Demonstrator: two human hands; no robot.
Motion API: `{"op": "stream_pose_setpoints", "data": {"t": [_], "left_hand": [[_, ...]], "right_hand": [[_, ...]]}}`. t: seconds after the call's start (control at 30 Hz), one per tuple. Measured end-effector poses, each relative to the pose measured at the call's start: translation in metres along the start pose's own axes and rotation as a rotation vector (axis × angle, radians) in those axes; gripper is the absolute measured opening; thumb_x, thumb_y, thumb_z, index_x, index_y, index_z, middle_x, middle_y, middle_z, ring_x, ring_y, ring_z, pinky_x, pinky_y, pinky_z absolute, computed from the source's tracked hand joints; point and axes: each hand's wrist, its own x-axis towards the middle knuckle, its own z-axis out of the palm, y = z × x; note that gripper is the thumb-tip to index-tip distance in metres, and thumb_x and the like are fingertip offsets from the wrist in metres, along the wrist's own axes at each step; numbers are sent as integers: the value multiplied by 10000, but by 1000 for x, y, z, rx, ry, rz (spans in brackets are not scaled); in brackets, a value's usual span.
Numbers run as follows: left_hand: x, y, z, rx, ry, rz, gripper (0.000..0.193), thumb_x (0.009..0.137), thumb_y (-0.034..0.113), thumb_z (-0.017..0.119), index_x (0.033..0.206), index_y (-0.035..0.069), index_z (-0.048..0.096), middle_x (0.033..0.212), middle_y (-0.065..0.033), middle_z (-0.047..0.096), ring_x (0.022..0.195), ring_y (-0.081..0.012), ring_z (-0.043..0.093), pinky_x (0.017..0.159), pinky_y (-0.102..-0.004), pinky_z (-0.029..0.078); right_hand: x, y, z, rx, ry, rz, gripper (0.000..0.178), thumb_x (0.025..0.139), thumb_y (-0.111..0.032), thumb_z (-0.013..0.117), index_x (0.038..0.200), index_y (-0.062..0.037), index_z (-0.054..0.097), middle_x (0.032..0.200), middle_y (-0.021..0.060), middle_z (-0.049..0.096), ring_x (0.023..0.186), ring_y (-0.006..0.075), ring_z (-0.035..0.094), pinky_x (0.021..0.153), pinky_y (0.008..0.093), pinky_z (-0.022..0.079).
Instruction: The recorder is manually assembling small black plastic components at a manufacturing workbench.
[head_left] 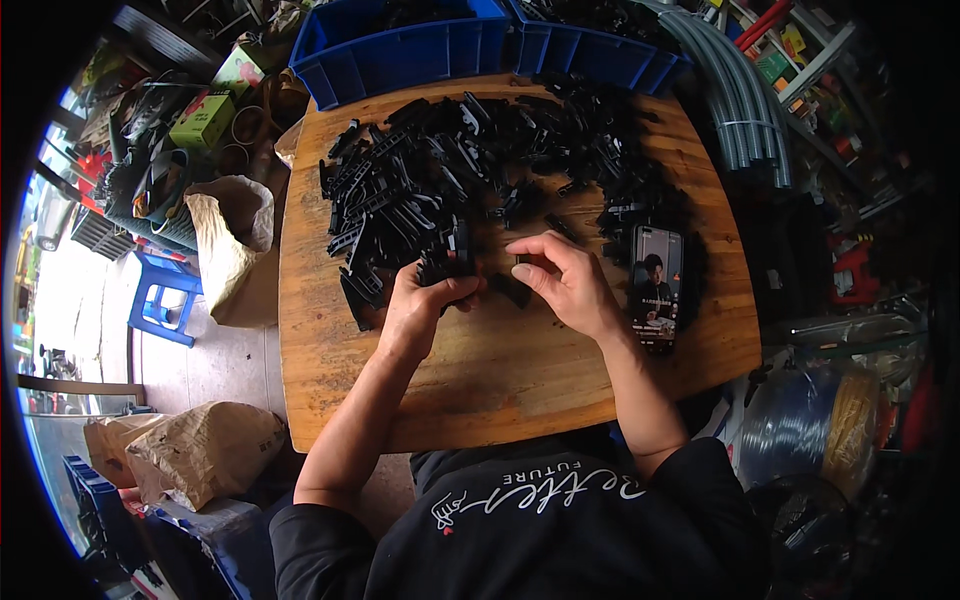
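Observation:
My left hand is closed around a black plastic part, which stands up past the fingers at the near edge of a pile. Just to its right, my right hand is curled with thumb and index finger drawn near each other. Whatever small thing may be between those fingertips is too dark to make out. A short black piece lies on the wood between the two hands. Beyond them a heap of long, thin black plastic parts spreads across the table.
Blue bins holding black parts stand along the far edge of the wooden table. A lit phone leans among parts at the right. Left of the table are a paper sack and a blue stool. Grey tubes hang far right.

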Motion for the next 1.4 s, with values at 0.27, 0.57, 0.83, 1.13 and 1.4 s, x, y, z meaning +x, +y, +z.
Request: {"op": "stream_pose_setpoints", "data": {"t": [0.27,0.57,0.83,1.13,1.4], "left_hand": [[-7,-7,10,219,-17,135,193,757,23,646,949,17,630,762,12,610,693,-42,507,632,-209,415],[-13,-3,11,592,-30,339,293,744,62,683,1015,-19,607,795,-12,623,730,-48,531,663,-227,456],[-9,-2,14,738,-27,478,283,720,123,759,924,-17,621,783,-103,638,679,-108,588,614,-260,473],[-11,-7,14,767,-60,688,260,714,122,776,876,-14,624,701,-99,598,597,-165,588,548,-273,452],[-17,-1,16,775,-91,659,271,704,133,772,883,-9,626,712,-93,608,598,-154,579,552,-283,444]], "right_hand": [[-7,-14,2,221,28,-91,222,816,-88,689,993,4,591,945,64,612,867,121,587,776,243,489],[-5,-21,5,-110,168,-348,241,712,-12,742,915,-12,612,897,91,628,822,211,625,702,281,514],[-5,-15,9,-154,179,-355,302,700,-32,754,960,-26,601,915,84,628,821,206,624,691,290,516],[-9,-8,7,286,-49,77,488,741,-279,756,1072,-8,523,838,16,593,776,79,567,722,236,479],[-10,-15,9,296,8,83,400,721,-294,790,887,-15,557,765,2,578,710,61,532,646,210,441]]}}
